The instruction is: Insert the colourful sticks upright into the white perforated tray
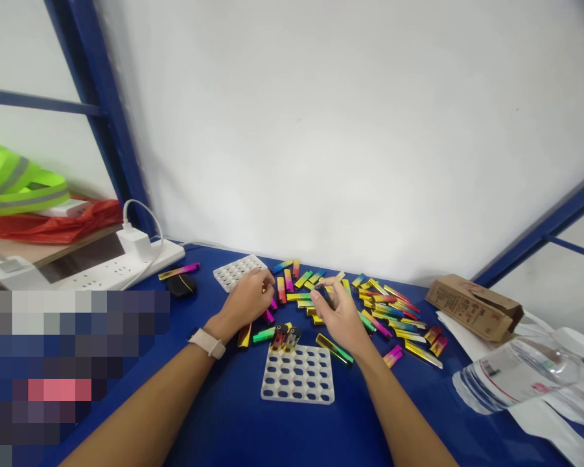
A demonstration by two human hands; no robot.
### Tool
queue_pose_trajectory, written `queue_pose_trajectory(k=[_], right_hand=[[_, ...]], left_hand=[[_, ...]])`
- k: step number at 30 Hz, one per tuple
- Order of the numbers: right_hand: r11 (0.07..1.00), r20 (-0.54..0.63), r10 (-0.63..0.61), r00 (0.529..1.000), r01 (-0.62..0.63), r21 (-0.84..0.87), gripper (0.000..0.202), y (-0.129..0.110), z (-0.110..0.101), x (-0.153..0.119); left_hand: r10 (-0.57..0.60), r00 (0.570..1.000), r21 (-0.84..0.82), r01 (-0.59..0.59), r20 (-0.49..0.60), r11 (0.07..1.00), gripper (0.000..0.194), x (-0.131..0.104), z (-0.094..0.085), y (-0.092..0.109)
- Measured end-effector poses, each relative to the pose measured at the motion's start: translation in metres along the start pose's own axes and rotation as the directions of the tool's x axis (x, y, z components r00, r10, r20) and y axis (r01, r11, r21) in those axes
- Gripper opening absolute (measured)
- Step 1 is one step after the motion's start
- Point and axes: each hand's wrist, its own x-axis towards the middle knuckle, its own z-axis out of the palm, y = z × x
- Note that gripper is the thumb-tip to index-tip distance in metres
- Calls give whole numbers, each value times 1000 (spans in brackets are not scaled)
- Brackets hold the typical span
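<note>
My right hand (339, 312) is closed around a dark lighter (325, 296), held above the pile with thumb and fingers. Curled over the left side of the pile is my left hand (249, 297); its fingertips are pressed together, and what they hold, if anything, is hidden. Shiny rainbow-coloured lighters (393, 310) lie scattered around and beyond both hands. In front, a white tray with oval holes (297, 376) has a few lighters (286, 338) standing at its far left corner. A second white holed tray (233, 272) lies behind my left hand.
At the left are a white power strip (102, 274) with a plugged-in charger (133, 241), a black pouch-like item (181, 285) and a loose lighter (179, 271). A cardboard box (474, 306) and a clear plastic bottle (515, 375) occupy the right. A white wall (350, 143) stands behind the blue table (214, 421).
</note>
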Motion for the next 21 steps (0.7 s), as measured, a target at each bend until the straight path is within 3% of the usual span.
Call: queue_pose_trajectory(k=[5, 13, 18, 21], right_hand=[[989, 3, 113, 994, -113, 98, 52, -8, -4, -1], [982, -131, 169, 977, -157, 101, 41, -5, -6, 1], [978, -153, 171, 973, -149, 143, 44, -7, -4, 2], [992, -117, 113, 987, -105, 72, 43, -7, -6, 1]], left_hand=[[3, 1000, -3, -3, -3, 1000, 15, -1, -1, 1], [-11, 1000, 10, 11, 5, 1000, 15, 0, 0, 1], [-3, 1000, 9, 3, 7, 1000, 15, 0, -1, 1], [-7, 1000, 4, 6, 10, 1000, 16, 0, -1, 0]])
